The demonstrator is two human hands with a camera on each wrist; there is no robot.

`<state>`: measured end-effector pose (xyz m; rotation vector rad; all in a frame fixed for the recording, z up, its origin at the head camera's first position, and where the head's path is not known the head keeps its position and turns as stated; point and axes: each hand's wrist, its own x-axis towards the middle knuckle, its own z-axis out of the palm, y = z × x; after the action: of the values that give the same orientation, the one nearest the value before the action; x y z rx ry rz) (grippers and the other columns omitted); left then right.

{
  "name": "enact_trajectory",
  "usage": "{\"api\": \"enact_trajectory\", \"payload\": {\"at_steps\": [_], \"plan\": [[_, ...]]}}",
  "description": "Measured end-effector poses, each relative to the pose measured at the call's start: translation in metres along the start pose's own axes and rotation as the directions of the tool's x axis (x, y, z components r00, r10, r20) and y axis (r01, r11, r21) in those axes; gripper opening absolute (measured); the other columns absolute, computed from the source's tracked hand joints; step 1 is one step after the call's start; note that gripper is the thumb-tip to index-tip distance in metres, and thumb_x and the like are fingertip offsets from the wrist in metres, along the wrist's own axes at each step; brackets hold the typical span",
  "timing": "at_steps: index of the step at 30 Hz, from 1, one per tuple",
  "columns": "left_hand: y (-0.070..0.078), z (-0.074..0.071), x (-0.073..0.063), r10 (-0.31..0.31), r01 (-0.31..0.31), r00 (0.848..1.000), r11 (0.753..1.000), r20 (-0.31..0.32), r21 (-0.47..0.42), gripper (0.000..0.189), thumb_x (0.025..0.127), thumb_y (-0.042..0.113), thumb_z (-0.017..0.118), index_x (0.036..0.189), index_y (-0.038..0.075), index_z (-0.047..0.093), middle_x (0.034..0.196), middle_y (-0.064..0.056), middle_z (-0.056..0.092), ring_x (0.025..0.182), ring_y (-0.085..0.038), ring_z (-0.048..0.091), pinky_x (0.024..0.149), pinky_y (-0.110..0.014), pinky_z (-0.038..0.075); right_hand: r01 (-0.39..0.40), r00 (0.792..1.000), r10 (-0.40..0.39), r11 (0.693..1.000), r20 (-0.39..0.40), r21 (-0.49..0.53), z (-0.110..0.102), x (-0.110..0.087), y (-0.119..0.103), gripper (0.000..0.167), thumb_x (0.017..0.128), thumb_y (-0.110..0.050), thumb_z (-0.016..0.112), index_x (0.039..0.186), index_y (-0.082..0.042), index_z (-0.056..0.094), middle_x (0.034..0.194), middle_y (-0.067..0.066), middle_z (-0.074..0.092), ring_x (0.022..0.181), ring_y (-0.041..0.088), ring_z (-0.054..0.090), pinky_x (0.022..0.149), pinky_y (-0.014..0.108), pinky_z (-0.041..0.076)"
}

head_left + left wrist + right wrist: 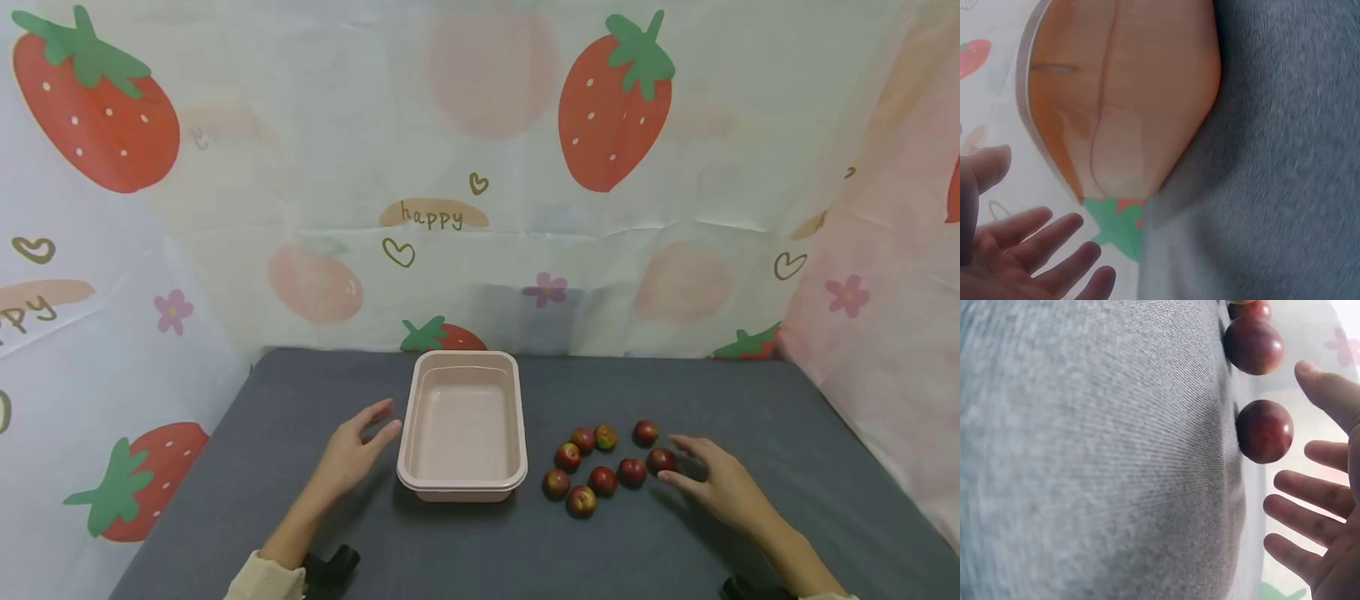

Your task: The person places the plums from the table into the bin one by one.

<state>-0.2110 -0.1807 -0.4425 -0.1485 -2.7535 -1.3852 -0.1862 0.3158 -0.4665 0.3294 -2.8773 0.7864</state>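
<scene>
A beige plastic container stands on the dark cloth, its inside showing no contents. To its left is my left hand, fingers spread apart and fingertips close to the side wall; the left wrist view shows that hand with nothing in it. Several red plums lie loosely grouped to the right of the container, some with yellowish patches. My right hand is beside the rightmost plum, thumb and fingers parted on its near side. In the right wrist view a gap shows between this plum and the fingers.
Dark grey cloth covers the table. A white curtain printed with strawberries hangs behind and along both sides of the table. The plums lie only a short way from the container's right wall.
</scene>
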Motion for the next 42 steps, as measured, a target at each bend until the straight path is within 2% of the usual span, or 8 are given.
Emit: {"api": "enact_trajectory", "payload": {"at_steps": [8, 20, 26, 34, 42], "plan": [[0.000, 0.011, 0.002, -0.008, 0.003, 0.999, 0.993, -0.046, -0.115, 0.049, 0.097, 0.023, 0.060, 0.138, 0.000, 0.051, 0.140, -0.020, 0.054, 0.134, -0.035, 0.048, 0.107, -0.051, 0.040, 0.037, 0.999, -0.037, 0.999, -0.031, 0.000, 0.004, 0.002, 0.001, 0.047, 0.084, -0.030, 0.075, 0.121, -0.001, 0.064, 0.109, 0.014, 0.068, 0.099, 0.033, 0.064, 0.083, 0.053, 0.050], [0.003, 0.027, 0.005, -0.051, 0.040, 0.997, 0.984, -0.060, -0.172, 0.047, 0.096, 0.021, 0.062, 0.138, 0.004, 0.052, 0.135, -0.021, 0.058, 0.131, -0.035, 0.051, 0.108, -0.052, 0.038, 0.048, 0.998, -0.049, 0.998, -0.044, -0.032, 0.012, 0.003, 0.003, 0.036, 0.083, -0.021, 0.076, 0.114, -0.003, 0.067, 0.102, 0.010, 0.069, 0.096, 0.031, 0.065, 0.082, 0.050, 0.051], [0.003, 0.029, 0.005, -0.050, 0.031, 0.995, 0.977, -0.086, -0.211, 0.046, 0.096, 0.018, 0.062, 0.138, 0.004, 0.052, 0.135, -0.021, 0.058, 0.132, -0.035, 0.049, 0.110, -0.053, 0.036, 0.047, 0.997, -0.049, 0.998, -0.054, -0.037, 0.013, 0.005, 0.003, 0.033, 0.082, -0.018, 0.077, 0.110, -0.003, 0.069, 0.098, 0.008, 0.070, 0.094, 0.030, 0.066, 0.081, 0.049, 0.051], [0.004, 0.030, 0.004, -0.097, 0.074, 0.991, 0.972, -0.093, -0.223, 0.044, 0.096, 0.018, 0.061, 0.138, 0.006, 0.054, 0.135, -0.019, 0.059, 0.134, -0.033, 0.048, 0.110, -0.053, 0.036, 0.039, 0.998, -0.040, 0.998, -0.041, -0.043, 0.011, 0.006, -0.001, 0.032, 0.081, -0.019, 0.078, 0.108, -0.003, 0.070, 0.095, 0.005, 0.070, 0.089, 0.026, 0.066, 0.077, 0.046, 0.052], [0.005, 0.031, 0.004, -0.130, 0.100, 0.986, 0.960, -0.102, -0.261, 0.042, 0.095, 0.015, 0.061, 0.136, 0.006, 0.055, 0.133, -0.019, 0.061, 0.132, -0.033, 0.050, 0.109, -0.052, 0.037, 0.012, 0.998, -0.014, 1.000, -0.058, -0.025, 0.008, 0.006, 0.002, 0.031, 0.080, -0.019, 0.079, 0.105, -0.003, 0.071, 0.095, 0.008, 0.071, 0.090, 0.028, 0.067, 0.075, 0.042, 0.053]]}}
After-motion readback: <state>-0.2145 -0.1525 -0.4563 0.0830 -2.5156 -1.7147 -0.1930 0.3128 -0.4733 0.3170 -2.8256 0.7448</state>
